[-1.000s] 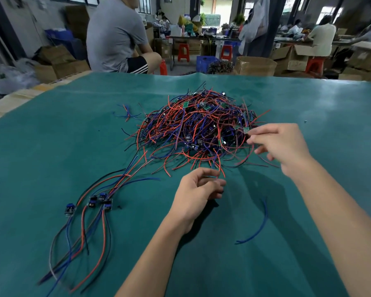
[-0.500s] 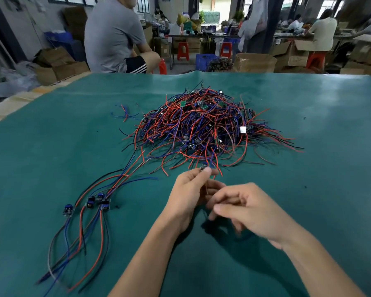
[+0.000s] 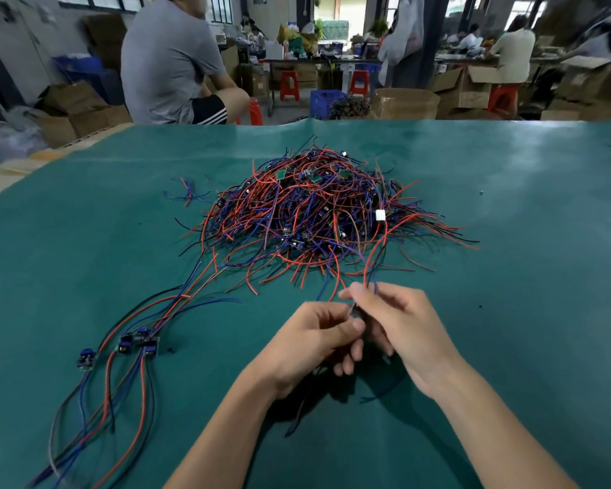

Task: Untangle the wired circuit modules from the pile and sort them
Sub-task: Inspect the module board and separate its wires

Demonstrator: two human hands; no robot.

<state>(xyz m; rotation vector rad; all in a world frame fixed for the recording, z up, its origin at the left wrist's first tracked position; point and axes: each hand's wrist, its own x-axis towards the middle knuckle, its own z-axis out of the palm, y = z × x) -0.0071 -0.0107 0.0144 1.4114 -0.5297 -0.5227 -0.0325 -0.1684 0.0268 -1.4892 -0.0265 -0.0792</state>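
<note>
**Small module pinched between two hands, near edge of wire pile**

Held upright-tilted just near of the pile (image 3: 318, 220): a small dark circuit module (image 3: 355, 311), long axis running near-left to far-right, red and blue leads (image 3: 371, 262) trailing far toward the tangle. Pinched by left hand (image 3: 314, 342), fingers curled; leads gripped by right hand (image 3: 399, 326). Thin, glossy insulated wires heaped on matte green table mat (image 3: 85, 241). Sorted modules (image 3: 138, 342) laid left, wires stretched near.
</note>
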